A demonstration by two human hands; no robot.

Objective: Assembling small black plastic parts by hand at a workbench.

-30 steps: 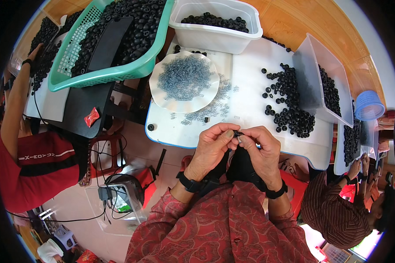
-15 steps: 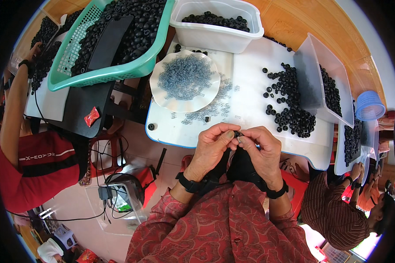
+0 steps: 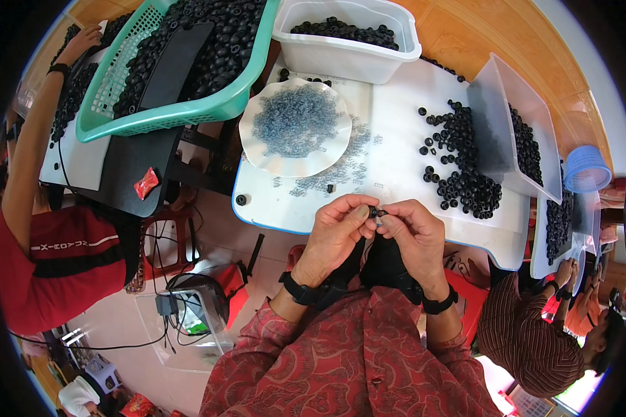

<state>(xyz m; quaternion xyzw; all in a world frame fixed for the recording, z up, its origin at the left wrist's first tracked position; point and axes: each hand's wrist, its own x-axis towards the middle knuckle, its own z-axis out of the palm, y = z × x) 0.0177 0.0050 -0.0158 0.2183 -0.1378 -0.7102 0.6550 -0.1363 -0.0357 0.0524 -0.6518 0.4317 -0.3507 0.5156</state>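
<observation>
Just over the table's front edge, my left hand (image 3: pixel 337 233) and my right hand (image 3: pixel 416 233) meet fingertip to fingertip. Between them they pinch a small black round part (image 3: pixel 374 211); fingers cover much of it. Something small and pale shows at the right fingertips, too tiny to name. Beyond my left hand stands a white wavy-rimmed plate (image 3: pixel 334 154) heaped with small clear springs or rings (image 3: pixel 292 121), and more of these lie loose beside it. A pile of black round parts (image 3: pixel 462 163) spreads on the white table (image 3: pixel 396 149) beyond my right hand.
A white tub (image 3: pixel 348 52) and a tilted clear bin (image 3: pixel 497 132) hold more black parts. At the left, a green basket (image 3: pixel 167 128) sits on a dark table with a red wrapper (image 3: pixel 146 183). Co-workers (image 3: pixel 55 271) sit on both sides. A blue basket (image 3: pixel 586 169) stands far right.
My fingers have shifted slightly around the black part, which stays in the same place. The co-worker's hand at the left has moved up and to the right over the black parts.
</observation>
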